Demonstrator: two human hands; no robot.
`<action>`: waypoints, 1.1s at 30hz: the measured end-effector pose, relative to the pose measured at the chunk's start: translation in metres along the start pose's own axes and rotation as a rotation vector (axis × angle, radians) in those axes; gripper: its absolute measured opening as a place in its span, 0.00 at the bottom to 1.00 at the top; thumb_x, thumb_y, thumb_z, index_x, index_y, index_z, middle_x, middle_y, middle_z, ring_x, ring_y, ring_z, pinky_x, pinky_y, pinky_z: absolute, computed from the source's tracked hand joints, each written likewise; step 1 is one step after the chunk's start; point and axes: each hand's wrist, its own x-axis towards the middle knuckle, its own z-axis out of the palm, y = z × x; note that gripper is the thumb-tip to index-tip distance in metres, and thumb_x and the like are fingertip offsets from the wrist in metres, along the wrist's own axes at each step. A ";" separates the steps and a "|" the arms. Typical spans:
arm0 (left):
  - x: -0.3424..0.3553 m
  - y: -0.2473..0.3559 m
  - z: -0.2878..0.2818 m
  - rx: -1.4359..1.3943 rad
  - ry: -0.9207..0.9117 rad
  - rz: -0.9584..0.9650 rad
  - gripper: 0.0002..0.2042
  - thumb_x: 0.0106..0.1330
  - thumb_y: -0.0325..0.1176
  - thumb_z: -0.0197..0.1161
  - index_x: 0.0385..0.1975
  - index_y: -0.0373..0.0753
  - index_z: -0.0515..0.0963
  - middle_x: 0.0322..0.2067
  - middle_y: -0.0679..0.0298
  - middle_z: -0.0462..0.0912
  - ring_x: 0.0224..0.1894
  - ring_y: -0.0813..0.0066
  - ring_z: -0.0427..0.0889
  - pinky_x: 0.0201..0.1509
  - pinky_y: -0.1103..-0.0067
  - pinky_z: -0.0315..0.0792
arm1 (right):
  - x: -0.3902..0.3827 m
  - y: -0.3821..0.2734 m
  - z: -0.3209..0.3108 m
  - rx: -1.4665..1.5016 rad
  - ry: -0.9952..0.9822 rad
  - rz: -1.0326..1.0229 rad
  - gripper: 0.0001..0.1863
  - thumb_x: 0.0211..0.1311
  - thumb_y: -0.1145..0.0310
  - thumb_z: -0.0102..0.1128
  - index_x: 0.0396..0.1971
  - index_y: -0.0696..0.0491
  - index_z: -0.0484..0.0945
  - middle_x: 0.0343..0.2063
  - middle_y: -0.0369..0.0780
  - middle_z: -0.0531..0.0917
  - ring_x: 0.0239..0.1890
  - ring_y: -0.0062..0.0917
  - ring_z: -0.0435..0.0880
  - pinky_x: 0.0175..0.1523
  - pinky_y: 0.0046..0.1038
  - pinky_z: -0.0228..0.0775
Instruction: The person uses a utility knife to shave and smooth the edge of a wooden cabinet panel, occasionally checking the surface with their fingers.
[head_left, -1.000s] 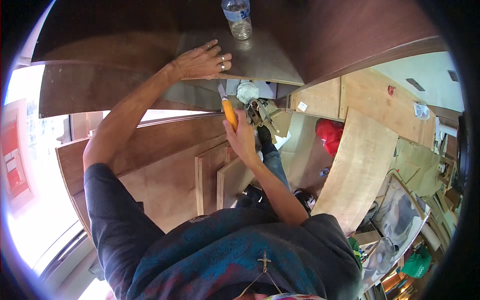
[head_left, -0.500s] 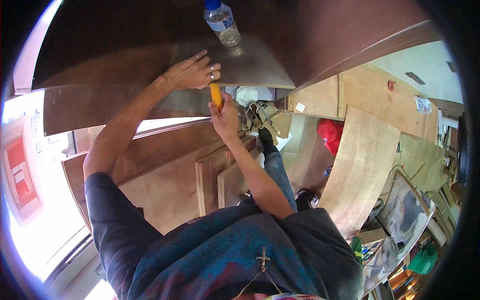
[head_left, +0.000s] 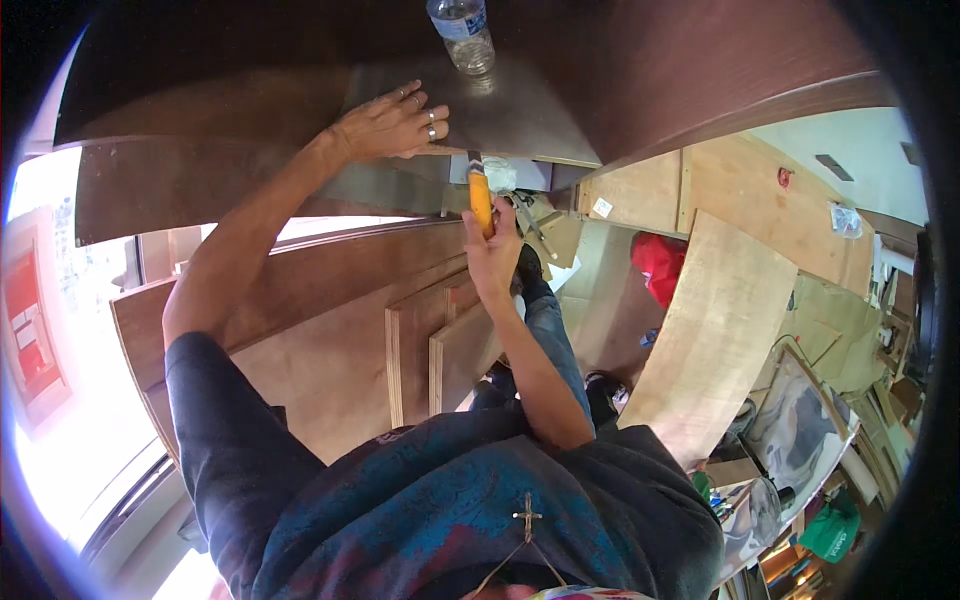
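Note:
My left hand (head_left: pixel 400 122) lies on the dark brown board (head_left: pixel 530 125) at its near edge, fingers apart, with rings on them. My right hand (head_left: pixel 492 245) grips a yellow-handled blade tool (head_left: pixel 480 200), probably a knife, pointing up at that edge just right of my left hand; its tip meets or nearly meets the edge. A clear plastic bottle (head_left: pixel 460 40) with a blue label stands on the board beyond my hands.
Plywood boards (head_left: pixel 280 340) stand below at left, beside a bright opening. Under the shelf are white crumpled material (head_left: pixel 500 172) and tools. At right are a plywood sheet (head_left: pixel 710 330), red bag (head_left: pixel 655 267), wooden cabinet (head_left: pixel 630 185) and piled scraps (head_left: pixel 830 340).
Since half a second ago, my right hand and the yellow tool have moved right, uncovering the blade from my left hand. My left hand remains on the board; the view has shifted slightly.

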 end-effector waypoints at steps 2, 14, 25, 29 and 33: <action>0.001 0.000 -0.002 -0.019 -0.043 -0.011 0.11 0.60 0.41 0.56 0.37 0.44 0.68 0.45 0.66 0.74 0.43 0.65 0.81 0.61 0.65 0.70 | -0.009 0.000 -0.015 -0.014 -0.001 -0.029 0.22 0.61 0.67 0.63 0.53 0.58 0.68 0.28 0.35 0.78 0.20 0.12 0.71 0.22 0.17 0.67; -0.005 0.006 -0.002 -0.004 0.025 -0.080 0.09 0.60 0.38 0.55 0.35 0.44 0.67 0.37 0.65 0.73 0.40 0.67 0.81 0.60 0.65 0.70 | 0.020 -0.081 -0.082 -0.338 -0.114 -0.142 0.21 0.67 0.63 0.54 0.53 0.60 0.66 0.28 0.47 0.77 0.26 0.31 0.78 0.33 0.33 0.70; -0.029 0.056 0.004 -0.261 0.094 -0.729 0.20 0.58 0.47 0.64 0.45 0.42 0.71 0.47 0.63 0.73 0.50 0.62 0.74 0.62 0.64 0.67 | 0.187 -0.106 -0.049 -0.663 -0.028 -0.232 0.31 0.63 0.63 0.55 0.63 0.58 0.61 0.50 0.54 0.77 0.52 0.47 0.76 0.57 0.38 0.66; -0.024 0.111 -0.017 -0.775 0.416 -1.536 0.19 0.59 0.40 0.67 0.46 0.39 0.72 0.43 0.62 0.75 0.46 0.65 0.77 0.50 0.68 0.74 | 0.200 -0.105 -0.043 -0.764 0.054 -0.454 0.32 0.59 0.66 0.60 0.63 0.56 0.62 0.54 0.51 0.73 0.57 0.46 0.70 0.62 0.40 0.60; -0.007 0.147 0.008 -1.674 0.933 -1.932 0.16 0.61 0.36 0.63 0.47 0.37 0.71 0.41 0.67 0.75 0.45 0.75 0.76 0.50 0.74 0.72 | 0.200 -0.136 -0.025 -0.704 -0.025 -0.699 0.36 0.53 0.66 0.67 0.62 0.56 0.64 0.55 0.50 0.72 0.58 0.41 0.69 0.63 0.39 0.58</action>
